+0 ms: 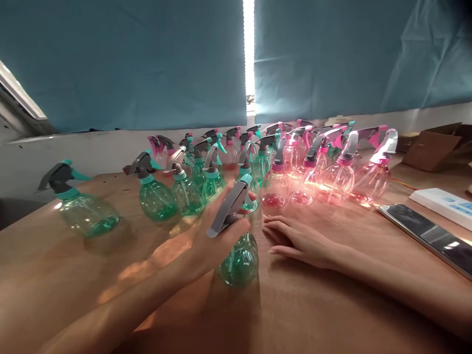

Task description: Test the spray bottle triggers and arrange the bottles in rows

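My left hand [216,233] is wrapped round the neck of a green spray bottle [240,265] with a grey and teal trigger head. The bottle is upright at the middle front, on or just above the table; I cannot tell which. Its neck is hidden behind my fingers. Palm down on the wooden table, my right hand [298,241] lies with its fingers stretched out, holding nothing. Just beyond it stands a pink spray bottle [275,189]. Another green spray bottle [157,199] stands beyond my left hand, to the left.
Several more green and pink spray bottles crowd the back of the table [313,314]. One green bottle [88,214] stands apart at the far left. A phone [424,236], a white power strip [444,209] and a cardboard box [431,150] are on the right. Blue curtains [129,64] hang behind.
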`<state>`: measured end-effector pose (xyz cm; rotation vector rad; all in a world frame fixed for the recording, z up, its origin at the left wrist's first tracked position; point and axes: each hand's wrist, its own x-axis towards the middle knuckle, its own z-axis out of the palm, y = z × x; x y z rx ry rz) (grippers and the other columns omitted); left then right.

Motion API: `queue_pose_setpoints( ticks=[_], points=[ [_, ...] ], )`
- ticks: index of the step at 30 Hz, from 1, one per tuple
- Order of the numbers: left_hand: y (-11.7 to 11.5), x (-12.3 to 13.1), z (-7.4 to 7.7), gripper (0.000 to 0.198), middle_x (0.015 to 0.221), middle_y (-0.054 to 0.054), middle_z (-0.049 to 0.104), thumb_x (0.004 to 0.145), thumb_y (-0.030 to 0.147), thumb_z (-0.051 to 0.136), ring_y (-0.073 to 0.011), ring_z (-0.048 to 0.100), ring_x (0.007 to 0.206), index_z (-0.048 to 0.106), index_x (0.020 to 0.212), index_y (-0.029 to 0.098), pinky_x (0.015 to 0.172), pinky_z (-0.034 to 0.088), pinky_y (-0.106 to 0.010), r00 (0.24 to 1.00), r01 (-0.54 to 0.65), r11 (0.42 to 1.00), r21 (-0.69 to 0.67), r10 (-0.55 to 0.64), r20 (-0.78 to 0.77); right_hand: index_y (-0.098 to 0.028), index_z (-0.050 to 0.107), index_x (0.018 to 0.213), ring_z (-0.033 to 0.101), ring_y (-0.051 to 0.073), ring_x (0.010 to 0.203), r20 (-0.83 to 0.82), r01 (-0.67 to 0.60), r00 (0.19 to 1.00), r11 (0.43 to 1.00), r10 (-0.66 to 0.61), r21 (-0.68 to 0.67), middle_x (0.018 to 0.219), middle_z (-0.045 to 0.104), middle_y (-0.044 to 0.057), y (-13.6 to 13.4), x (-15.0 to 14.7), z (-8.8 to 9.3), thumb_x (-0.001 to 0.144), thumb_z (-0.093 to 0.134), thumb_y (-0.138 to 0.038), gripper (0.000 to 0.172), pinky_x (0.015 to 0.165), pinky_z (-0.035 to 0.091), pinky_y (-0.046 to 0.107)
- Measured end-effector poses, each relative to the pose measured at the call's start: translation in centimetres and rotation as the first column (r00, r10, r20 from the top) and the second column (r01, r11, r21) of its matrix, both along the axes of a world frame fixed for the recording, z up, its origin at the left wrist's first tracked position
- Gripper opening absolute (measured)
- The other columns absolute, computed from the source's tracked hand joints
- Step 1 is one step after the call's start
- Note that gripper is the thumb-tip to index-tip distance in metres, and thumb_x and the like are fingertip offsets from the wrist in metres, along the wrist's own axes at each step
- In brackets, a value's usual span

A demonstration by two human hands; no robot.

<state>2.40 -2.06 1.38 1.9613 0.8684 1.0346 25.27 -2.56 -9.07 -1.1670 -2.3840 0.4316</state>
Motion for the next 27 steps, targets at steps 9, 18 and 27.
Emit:
queue_pose_setpoints(
  ticks=[9, 18, 27],
  points=[
    [-0.3, 0.0, 1.2, 0.01, 0.067, 0.004, 0.048, 0.072, 0.02, 0.05, -0.0113, 0.037, 0.053, 0.052, 0.081, 0.022, 0.052, 0.031, -0.028, 0.996, -0.016, 0.998, -0.054, 0.011, -0.088, -0.015, 0.053, 0.137, 0.041, 0.032, 0.139, 0.016, 0.029, 0.999, 1.0, -0.029, -0.009, 0.147, 0.048, 0.015, -0.1, -1.0, -0.6, 0.091, 0.053, -0.06, 0.064, 0.113, 0.036, 0.052],
    [0.2, -0.4, 0.4, 0.01, 0.068, 0.002, 0.054, 0.069, 0.019, 0.051, -0.0119, 0.044, 0.054, 0.056, 0.076, 0.022, 0.047, 0.033, -0.026, 0.999, 0.005, 1.0, 0.014, -0.004, -0.048, -0.019, 0.049, 0.143, 0.037, 0.032, 0.141, 0.021, 0.017, 1.0, 1.0, -0.017, 0.01, 0.15, 0.046, 0.013, -0.1, -0.8, -0.6, 0.091, 0.055, -0.058, 0.065, 0.114, 0.033, 0.054],
    [0.2, -0.3, -0.3, 0.031, 0.065, 0.003, 0.052, 0.081, 0.024, 0.051, -0.0169, 0.056, 0.065, 0.061, 0.111, 0.026, 0.055, 0.041, -0.028, 0.994, -0.034, 0.999, 0.035, 0.038, -0.106, -0.019, 0.044, 0.146, 0.033, 0.031, 0.143, 0.051, -0.016, 0.999, 1.0, 0.015, 0.018, 0.151, 0.044, 0.013, -0.3, -0.7, -0.4, 0.096, 0.049, -0.053, 0.061, 0.114, 0.034, 0.052]
  ],
)
